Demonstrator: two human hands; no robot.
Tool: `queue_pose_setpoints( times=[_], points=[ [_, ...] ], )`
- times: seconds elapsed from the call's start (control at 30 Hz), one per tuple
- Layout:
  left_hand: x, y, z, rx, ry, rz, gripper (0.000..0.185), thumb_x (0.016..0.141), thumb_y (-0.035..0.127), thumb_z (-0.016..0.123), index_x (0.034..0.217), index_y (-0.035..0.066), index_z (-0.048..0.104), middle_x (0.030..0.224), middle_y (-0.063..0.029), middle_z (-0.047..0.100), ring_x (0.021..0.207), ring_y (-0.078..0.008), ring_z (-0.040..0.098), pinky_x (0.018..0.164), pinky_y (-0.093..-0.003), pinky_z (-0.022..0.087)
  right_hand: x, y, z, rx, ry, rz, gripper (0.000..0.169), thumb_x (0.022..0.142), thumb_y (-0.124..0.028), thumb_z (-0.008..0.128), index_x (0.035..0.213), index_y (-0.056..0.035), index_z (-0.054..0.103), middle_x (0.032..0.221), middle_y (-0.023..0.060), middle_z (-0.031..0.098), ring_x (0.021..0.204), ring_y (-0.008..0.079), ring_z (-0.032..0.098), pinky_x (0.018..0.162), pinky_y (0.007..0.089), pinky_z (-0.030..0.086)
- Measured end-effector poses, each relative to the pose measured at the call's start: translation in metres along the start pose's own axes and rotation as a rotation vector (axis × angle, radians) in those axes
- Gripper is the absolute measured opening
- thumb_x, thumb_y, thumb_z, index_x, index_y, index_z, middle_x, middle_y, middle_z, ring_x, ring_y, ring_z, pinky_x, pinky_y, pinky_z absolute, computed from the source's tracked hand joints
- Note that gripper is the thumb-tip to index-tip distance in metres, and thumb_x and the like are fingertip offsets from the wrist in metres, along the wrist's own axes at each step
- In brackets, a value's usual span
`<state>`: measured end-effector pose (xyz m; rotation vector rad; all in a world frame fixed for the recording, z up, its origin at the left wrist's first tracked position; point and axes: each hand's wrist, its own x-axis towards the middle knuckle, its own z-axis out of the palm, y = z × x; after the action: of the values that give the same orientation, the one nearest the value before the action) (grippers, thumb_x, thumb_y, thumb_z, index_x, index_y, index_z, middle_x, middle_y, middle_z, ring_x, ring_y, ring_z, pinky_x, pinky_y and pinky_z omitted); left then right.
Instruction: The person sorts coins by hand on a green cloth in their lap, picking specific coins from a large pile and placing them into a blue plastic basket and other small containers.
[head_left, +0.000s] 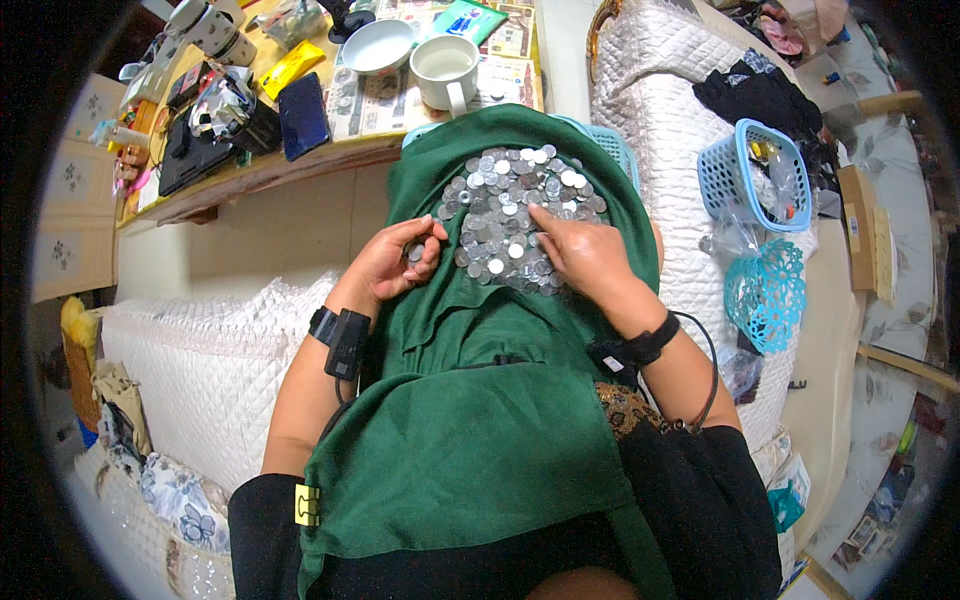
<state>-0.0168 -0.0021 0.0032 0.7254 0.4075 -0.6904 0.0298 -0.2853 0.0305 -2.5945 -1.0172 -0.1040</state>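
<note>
A broad heap of silvery coins (510, 202) lies on the lap part of a green apron (480, 450). Left of the heap, my left hand (401, 259) is curled palm-up around several coins (415, 253). My right hand (589, 251) rests over the heap's right side, its index finger extended down onto the coins. Whether a coin is pinched under that hand is hidden. Beneath the apron's far end, the rim of a light-blue plastic basket (615, 146) shows.
Ahead stands a table with a white mug (444, 71), a white bowl (379, 46), a dark smartphone (304, 116) and a black pen holder (251, 120). To the right, a quilted sofa cover (667, 150) bears a blue basket (754, 176) and a turquoise openwork basket (765, 296).
</note>
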Motion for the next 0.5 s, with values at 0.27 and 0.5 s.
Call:
queue_pose_setpoints(
  times=[0.27,0.5],
  points=[
    [0.0,0.001,0.003,0.005,0.015,0.002,0.029,0.096,0.027,0.041,0.091,0.0,0.053,0.061,-0.0037,0.05,0.046,-0.0107,0.041,0.037,-0.0196,0.031,0.004,-0.024,0.007,0.111,-0.336,-0.14,0.036,0.085,-0.019,0.047,0.119,-0.0267,0.056,0.068,0.0118,0.063,0.062,0.0301,0.063,0.055,0.0414,0.049],
    [0.0,0.001,0.003,-0.008,0.004,0.003,0.029,0.097,0.026,0.04,0.091,0.0,0.053,0.061,-0.0036,0.051,0.046,-0.0105,0.041,0.037,-0.0196,0.031,0.003,-0.009,-0.006,0.088,-0.278,-0.063,0.039,0.084,-0.021,0.055,0.123,-0.0233,0.053,0.064,0.0133,0.06,0.056,0.0316,0.059,0.05,0.0414,0.045]
  ],
)
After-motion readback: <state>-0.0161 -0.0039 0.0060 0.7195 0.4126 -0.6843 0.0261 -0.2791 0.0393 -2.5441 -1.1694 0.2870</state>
